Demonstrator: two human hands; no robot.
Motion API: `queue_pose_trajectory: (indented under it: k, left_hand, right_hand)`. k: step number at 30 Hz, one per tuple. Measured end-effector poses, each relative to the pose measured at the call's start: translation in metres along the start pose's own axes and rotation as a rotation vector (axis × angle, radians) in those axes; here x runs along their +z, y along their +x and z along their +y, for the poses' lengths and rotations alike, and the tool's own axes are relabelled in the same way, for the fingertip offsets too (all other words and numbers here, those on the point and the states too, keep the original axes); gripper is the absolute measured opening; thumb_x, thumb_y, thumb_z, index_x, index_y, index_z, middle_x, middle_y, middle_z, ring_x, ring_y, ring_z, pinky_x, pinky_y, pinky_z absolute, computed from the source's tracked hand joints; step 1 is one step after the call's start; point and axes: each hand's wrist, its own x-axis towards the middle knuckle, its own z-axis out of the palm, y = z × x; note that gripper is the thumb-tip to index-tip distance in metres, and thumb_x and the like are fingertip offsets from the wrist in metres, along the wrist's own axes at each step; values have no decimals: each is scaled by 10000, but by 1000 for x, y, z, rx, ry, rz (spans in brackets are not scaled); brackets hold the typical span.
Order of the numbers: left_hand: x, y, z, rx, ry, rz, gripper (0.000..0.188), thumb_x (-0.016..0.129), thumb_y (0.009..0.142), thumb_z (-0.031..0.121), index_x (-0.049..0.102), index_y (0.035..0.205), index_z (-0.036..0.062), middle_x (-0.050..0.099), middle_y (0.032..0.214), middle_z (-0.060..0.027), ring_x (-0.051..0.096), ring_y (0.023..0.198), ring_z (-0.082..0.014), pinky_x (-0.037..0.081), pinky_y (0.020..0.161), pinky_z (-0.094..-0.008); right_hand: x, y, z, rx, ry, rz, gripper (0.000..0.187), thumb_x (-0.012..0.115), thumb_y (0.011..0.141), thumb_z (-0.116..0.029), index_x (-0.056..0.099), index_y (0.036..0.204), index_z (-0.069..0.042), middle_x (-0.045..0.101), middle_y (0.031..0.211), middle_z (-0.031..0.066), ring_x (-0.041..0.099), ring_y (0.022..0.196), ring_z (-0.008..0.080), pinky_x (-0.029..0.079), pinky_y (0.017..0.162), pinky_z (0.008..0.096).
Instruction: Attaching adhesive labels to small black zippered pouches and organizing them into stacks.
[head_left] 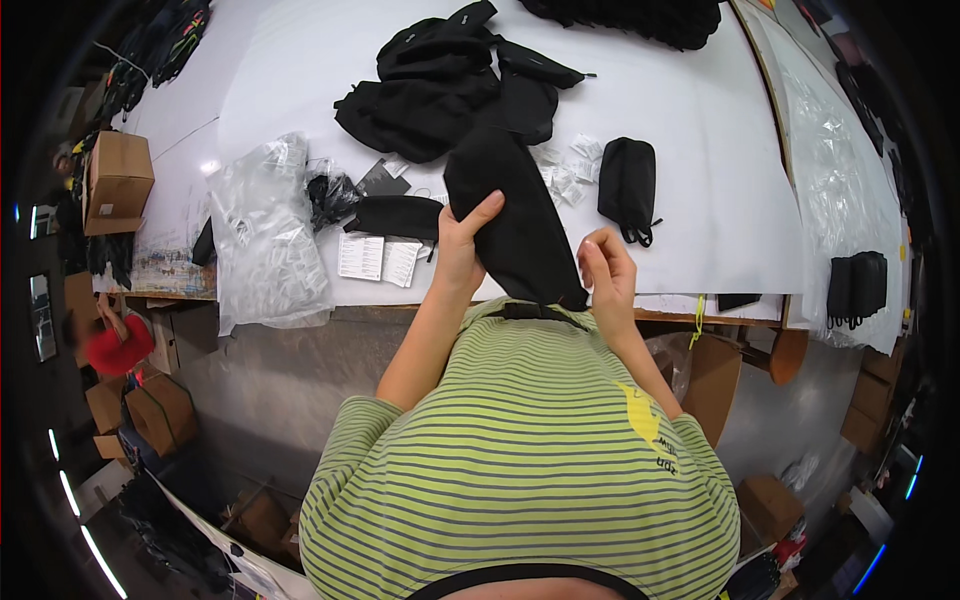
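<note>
My left hand grips a long black fabric pouch by its left side, thumb on top. The pouch is held slanted in front of my chest, above the table's near edge. Beside its lower right corner is my right hand, fingers curled in toward the thumb; whatever they may pinch is too small to make out. Another black pouch lies just left of my left hand, next to white printed label sheets. A black pouch with a loop rests on the table to the right.
Black bags are heaped at the middle back of the white table. A clear plastic bag of small white pieces lies left. Small clear packets sit right of the held pouch. A cardboard box and a person in red are far left.
</note>
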Motion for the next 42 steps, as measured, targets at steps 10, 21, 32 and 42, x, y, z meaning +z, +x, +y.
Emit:
queue_pose_trajectory:
  k: [10, 21, 32, 42]
  left_hand:
    - [15, -21, 14, -114, 386, -200, 300, 716, 732, 101, 620, 956, -73, 656, 868, -118, 632, 757, -154, 514, 700, -255]
    - [24, -31, 18, -70, 271, -76, 295, 691, 728, 90, 614, 961, -74, 653, 856, -123, 638, 735, -168, 520, 687, -260]
    - [24, -20, 28, -4, 148, 69, 321, 667, 730, 88, 582, 1002, -60, 641, 896, -120, 637, 763, -187, 519, 716, -279]
    - [1, -4, 40, 104, 3, 145, 293, 597, 796, 67, 559, 1068, -32, 626, 983, -121, 631, 860, -204, 523, 769, -314]
  right_hand:
    - [2, 59, -80, -536, -634, -19, 179, 659, 785, -80, 572, 940, -64, 634, 826, 8, 451, 494, 68, 331, 440, 202]
    - [0, 58, -75, -418, -664, -193, 102, 629, 797, -58, 587, 889, -45, 622, 791, 45, 512, 553, 134, 389, 497, 241]
    - [5, 40, -97, -629, -663, -386, 151, 662, 694, 27, 582, 806, -33, 531, 709, 78, 526, 628, 235, 423, 551, 310]
    - [2, 28, -99, -444, -626, -592, 232, 698, 665, -32, 611, 877, -71, 558, 940, 64, 527, 819, 218, 420, 708, 300]
